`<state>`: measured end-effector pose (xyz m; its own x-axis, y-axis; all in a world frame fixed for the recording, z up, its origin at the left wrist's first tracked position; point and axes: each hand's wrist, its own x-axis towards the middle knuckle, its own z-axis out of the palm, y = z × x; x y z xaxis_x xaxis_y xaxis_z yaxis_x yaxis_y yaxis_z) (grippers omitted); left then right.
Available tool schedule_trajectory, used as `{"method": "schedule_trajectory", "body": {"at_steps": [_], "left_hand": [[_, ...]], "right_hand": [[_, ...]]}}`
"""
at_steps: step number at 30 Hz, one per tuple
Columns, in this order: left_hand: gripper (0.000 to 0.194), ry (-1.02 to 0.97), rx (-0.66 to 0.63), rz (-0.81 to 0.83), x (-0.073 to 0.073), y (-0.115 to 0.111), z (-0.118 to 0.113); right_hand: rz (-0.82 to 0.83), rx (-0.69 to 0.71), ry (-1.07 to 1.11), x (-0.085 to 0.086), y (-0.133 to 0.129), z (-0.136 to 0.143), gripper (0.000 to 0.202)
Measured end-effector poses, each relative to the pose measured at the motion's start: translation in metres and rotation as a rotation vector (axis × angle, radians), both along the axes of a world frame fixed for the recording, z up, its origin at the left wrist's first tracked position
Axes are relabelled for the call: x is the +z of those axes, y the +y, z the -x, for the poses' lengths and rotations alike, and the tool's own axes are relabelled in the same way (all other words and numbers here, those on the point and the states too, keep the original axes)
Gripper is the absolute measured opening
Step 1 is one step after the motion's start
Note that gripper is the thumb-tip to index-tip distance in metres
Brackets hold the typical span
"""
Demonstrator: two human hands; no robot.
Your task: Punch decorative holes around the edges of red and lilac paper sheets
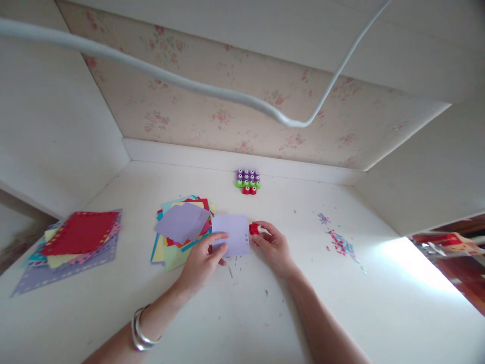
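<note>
My left hand (206, 255) grips the lower left edge of a lavender sheet of paper (233, 227), fingers closed on it. Several small punched holes run along the sheet's right edge. Just off that edge, my right hand (272, 245) pinches a small red craft punch (254, 229) with a white part on its right side. The punch sits beside the paper; I cannot tell whether they touch. Left of the sheet lies a pile of coloured papers (166, 258), topped by a loose lavender piece (183, 222).
Purple, green and red punches (248, 181) stand in rows near the back wall. At far left lies a stack of papers with punched borders (81, 233). Tiny paper scraps (343, 243) are scattered to the right. A white cable (182, 83) hangs across the upper view.
</note>
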<state>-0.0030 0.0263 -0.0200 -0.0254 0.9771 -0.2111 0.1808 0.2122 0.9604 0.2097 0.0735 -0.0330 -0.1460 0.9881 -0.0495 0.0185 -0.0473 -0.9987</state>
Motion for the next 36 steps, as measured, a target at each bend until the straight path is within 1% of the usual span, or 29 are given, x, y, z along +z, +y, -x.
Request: {"method": "schedule_trajectory", "body": {"at_steps": [3,17,28,36], "left_hand": [[0.04,-0.02,-0.01,0.001,0.0014,-0.0012,0.0007],[0.038,0.01,-0.032,-0.008,0.0073,-0.0011,0.0001],[0.04,0.028,-0.044,-0.016,0.0091,-0.0022,0.0],[0.041,0.019,-0.042,-0.024,0.0087,-0.0016,0.0001]], "right_hand": [[-0.004,0.008,-0.051,-0.0018,-0.0009,0.0004,0.04],[0.002,-0.006,-0.088,-0.0002,0.0004,0.003,0.041],[-0.076,-0.006,-0.117,-0.0014,0.0011,0.0044,0.035],[-0.082,-0.006,-0.118,0.0011,0.0007,0.0039,0.035]]}}
